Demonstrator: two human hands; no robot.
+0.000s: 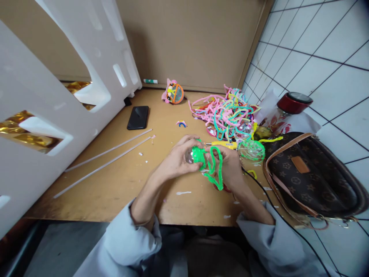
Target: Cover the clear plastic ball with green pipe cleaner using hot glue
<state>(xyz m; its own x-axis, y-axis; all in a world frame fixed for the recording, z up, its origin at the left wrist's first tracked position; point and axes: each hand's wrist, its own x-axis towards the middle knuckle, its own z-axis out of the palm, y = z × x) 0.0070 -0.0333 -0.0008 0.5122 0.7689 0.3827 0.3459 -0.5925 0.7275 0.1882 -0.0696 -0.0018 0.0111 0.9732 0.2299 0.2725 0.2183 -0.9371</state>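
Note:
My left hand [180, 159] is closed round a clear plastic ball [189, 156], part of which is wrapped in bright green pipe cleaner. A loose length of the green pipe cleaner [220, 169] hangs in a bent loop from the ball, and my right hand [230, 163] pinches it close to the wrapped part. Just behind the right hand lies a yellow tool [223, 144] with a narrow tip, which looks like a glue gun. Something red [226, 188], mostly hidden, shows beneath the right wrist. Another clear ball with green strands [251, 151] sits to the right.
A tangled heap of coloured pipe cleaners [227, 113] lies at the back right. Beside it stand a red-lidded bottle [294, 103] and a brown handbag [314, 173]. A black cord [268, 194] crosses the right side. Leftward are a phone [138, 117], thin white sticks [106, 163] and white foam [106, 77].

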